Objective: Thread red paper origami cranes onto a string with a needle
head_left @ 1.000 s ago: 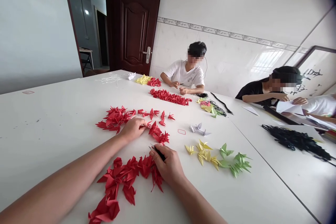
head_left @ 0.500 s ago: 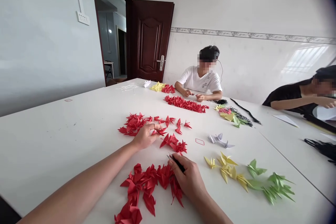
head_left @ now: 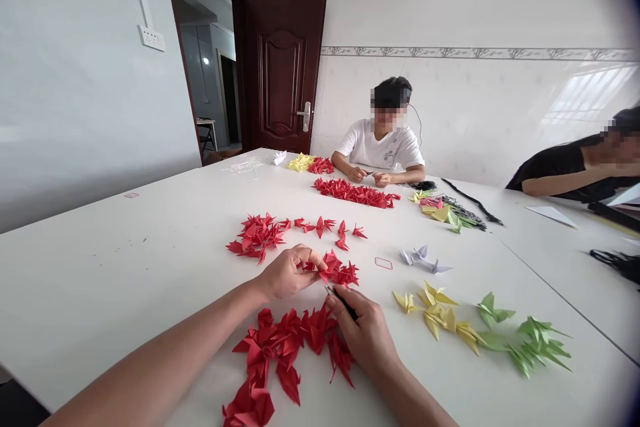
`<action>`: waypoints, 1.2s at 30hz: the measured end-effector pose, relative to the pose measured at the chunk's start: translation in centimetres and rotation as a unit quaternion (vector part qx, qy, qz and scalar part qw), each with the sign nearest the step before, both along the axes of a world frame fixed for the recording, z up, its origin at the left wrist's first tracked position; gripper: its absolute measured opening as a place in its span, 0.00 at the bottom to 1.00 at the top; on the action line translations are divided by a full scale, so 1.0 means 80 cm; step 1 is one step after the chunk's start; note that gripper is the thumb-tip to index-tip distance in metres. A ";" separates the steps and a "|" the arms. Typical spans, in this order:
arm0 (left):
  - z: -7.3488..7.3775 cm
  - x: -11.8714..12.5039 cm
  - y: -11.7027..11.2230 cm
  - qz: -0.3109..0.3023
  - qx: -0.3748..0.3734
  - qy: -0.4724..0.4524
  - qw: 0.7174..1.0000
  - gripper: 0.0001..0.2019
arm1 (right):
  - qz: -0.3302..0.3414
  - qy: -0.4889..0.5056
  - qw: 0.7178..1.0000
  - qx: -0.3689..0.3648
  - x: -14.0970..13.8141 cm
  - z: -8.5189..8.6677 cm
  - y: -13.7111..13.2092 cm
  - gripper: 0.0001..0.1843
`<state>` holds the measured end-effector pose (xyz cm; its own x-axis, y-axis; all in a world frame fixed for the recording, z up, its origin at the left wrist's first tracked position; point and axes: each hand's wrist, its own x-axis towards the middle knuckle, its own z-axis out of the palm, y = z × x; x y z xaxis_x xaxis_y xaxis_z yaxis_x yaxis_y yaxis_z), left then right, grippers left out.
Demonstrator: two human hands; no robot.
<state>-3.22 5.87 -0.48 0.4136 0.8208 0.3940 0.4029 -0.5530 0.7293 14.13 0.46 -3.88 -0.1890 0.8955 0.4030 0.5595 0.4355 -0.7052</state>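
My left hand point(head_left: 290, 272) is closed, thumb and fingertips pinching a red paper crane point(head_left: 323, 273) beside a small red cluster point(head_left: 345, 272). Just to the right and nearer me, my right hand point(head_left: 367, 327) wraps round a slim black tool point(head_left: 346, 303) with pointed metal tips; its exact kind is hard to make out. The tips point toward the left fingertips and stand slightly apart from them. In front of me lies a group of larger red folded cranes point(head_left: 277, 343), its right end partly covered by my right hand. Another red crane pile point(head_left: 257, 233) lies beyond my left hand.
Yellow cranes point(head_left: 440, 313), green cranes point(head_left: 537, 340) and pale lilac cranes point(head_left: 423, 259) lie to the right on the white table point(head_left: 165, 280). Across sits a person point(head_left: 383, 140) in white behind a long red crane row point(head_left: 355, 192). Another person point(head_left: 560, 163) is at right.
My left hand has moved right and toward me with the red crane, away from the pile and closer to the tool tips. My right hand has barely shifted.
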 end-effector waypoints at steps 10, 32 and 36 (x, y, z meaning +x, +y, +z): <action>0.001 0.006 -0.004 0.002 -0.043 0.002 0.999 0.04 | -0.033 0.088 0.995 0.034 0.001 0.007 -0.002 0.14; 0.010 0.013 -0.017 -0.075 -0.134 -0.093 0.984 0.10 | -0.042 0.153 0.987 0.013 -0.001 0.010 -0.003 0.11; 0.011 0.012 -0.018 -0.043 -0.103 -0.083 0.990 0.11 | 0.004 0.165 0.986 -0.008 -0.001 0.012 -0.008 0.12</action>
<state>-2.22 4.43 0.41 0.4292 0.8551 0.2909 0.2256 -0.4133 0.8822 14.04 -0.16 -2.92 -0.0567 0.9015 0.4290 0.2956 0.4256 -0.8553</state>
